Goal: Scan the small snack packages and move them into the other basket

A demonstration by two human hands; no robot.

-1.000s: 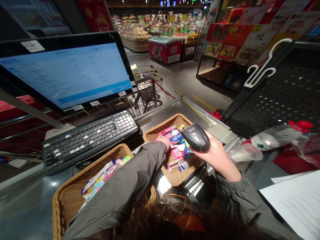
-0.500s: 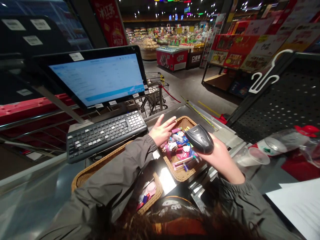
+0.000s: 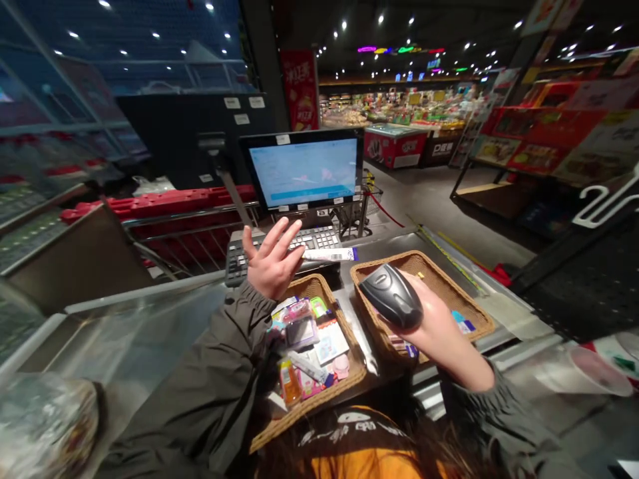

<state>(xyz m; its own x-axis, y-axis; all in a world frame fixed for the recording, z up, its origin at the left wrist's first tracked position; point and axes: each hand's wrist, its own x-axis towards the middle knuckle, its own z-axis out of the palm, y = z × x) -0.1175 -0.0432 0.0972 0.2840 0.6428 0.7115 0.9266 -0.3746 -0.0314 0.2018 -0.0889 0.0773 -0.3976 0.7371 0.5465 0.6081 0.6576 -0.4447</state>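
My right hand (image 3: pixel 435 327) is closed around a black handheld barcode scanner (image 3: pixel 391 294), held above the right wicker basket (image 3: pixel 480 327). My left hand (image 3: pixel 271 263) is raised in front of the keyboard (image 3: pixel 319 237). Its upper fingers are spread, and a long white packet with a purple end (image 3: pixel 330 254) sticks out to the right from its lower fingers. Below the left wrist, the left wicker basket (image 3: pixel 305 407) holds several small colourful packets. The right basket shows only a few packets beside my right hand.
A lit monitor (image 3: pixel 304 169) stands behind the keyboard on the metal checkout counter (image 3: pixel 150 332). A clear plastic cup (image 3: pixel 592 369) lies at the right, a plastic bag (image 3: pixel 44 426) at bottom left. Red rails (image 3: pixel 170 199) and shopping carts (image 3: pixel 367 199) stand beyond the counter.
My left hand rose out of the right basket and moved left toward the keyboard, now with the white packet. The view lifted and turned left. The scanner stays in my right hand.
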